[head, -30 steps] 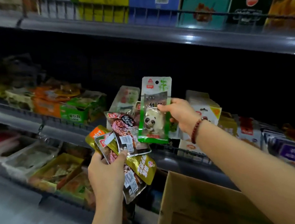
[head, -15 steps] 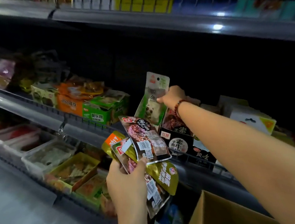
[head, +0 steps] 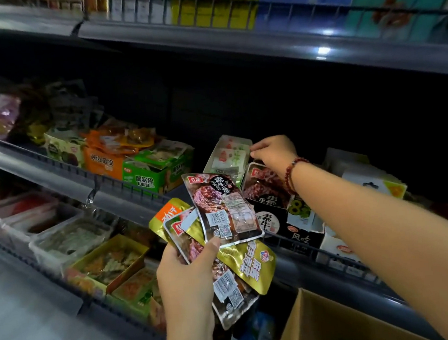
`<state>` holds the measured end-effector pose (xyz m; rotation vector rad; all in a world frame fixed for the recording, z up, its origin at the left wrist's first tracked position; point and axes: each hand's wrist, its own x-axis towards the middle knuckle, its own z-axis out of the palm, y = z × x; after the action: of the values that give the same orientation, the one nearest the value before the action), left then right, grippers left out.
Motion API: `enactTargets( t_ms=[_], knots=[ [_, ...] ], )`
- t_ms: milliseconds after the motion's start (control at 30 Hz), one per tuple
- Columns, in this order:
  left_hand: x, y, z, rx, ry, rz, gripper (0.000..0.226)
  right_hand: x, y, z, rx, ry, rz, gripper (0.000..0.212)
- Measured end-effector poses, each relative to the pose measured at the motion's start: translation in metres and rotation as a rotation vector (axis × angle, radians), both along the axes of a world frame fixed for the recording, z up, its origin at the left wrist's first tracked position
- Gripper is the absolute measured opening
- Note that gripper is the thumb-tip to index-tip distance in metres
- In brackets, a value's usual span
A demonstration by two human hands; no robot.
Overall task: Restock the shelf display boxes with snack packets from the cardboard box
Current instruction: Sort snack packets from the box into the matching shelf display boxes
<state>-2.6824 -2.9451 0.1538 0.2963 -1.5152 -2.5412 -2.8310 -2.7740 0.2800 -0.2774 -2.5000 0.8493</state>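
One packet has just left the working stock: the green-and-white panda packet (head: pixel 229 155), which the right hand (head: pixel 274 153) held up in the air a second ago, now sits in its display box (head: pixel 226 167) on the middle shelf (head: pixel 127 197), standing among matching packets with its white header card upward. The right hand is down at the top edge of that stack, thumb and forefinger close together at the packet's corner; whether they pinch it or only touch it I cannot tell. A red bead bracelet (head: pixel 292 174) rings that wrist. The left hand (head: pixel 186 276) has stayed low in front of the shelf rail, fingers curled behind and thumb pressed across the front of a fan of packets: dark meat-print packets (head: pixel 222 205) in front and behind, gold packets (head: pixel 249 268) between them. Just right of the panda box stands a dark display box (head: pixel 268 209) whose print looks like that of the dark packets, so I judge it the likely next destination. The cardboard box (head: pixel 325 323) is open at the lower right, below the shelf; its contents are out of view. Further left sit a green box (head: pixel 147 176) and an orange box (head: pixel 103 164). With one packet seated and a handful left, the restocking is partway.
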Motion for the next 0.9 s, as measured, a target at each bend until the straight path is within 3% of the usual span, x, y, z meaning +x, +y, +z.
enactTargets(
  t_ms=[267, 400, 433, 533, 733, 900],
  knots=[
    [0.021, 0.01, 0.015, 0.033, 0.05, -0.198, 0.028, 0.104, 0.01, -0.007, -0.025, 0.088, 0.201, 0.011],
    [0.031, 0.016, 0.017, 0.059, 0.063, -0.264, 0.028, 0.134, 0.018, -0.015, -0.064, -0.154, 0.172, 0.049],
    [0.033, 0.017, 0.018, 0.059, 0.066, -0.277, 0.027, 0.139, 0.019, -0.015, -0.114, -0.221, 0.183, 0.048],
    [0.035, 0.022, 0.019, 0.056, 0.075, -0.308, 0.029, 0.149, 0.024, -0.02, -0.359, -0.293, 0.222, 0.021],
    [0.037, 0.033, 0.022, 0.014, 0.092, -0.399, 0.045, 0.163, 0.035, -0.029, -0.738, -0.236, 0.169, 0.007],
    [0.038, 0.037, 0.02, -0.031, 0.107, -0.315, 0.032, 0.179, 0.052, -0.025, -0.645, 0.022, 0.054, 0.006]
  ],
)
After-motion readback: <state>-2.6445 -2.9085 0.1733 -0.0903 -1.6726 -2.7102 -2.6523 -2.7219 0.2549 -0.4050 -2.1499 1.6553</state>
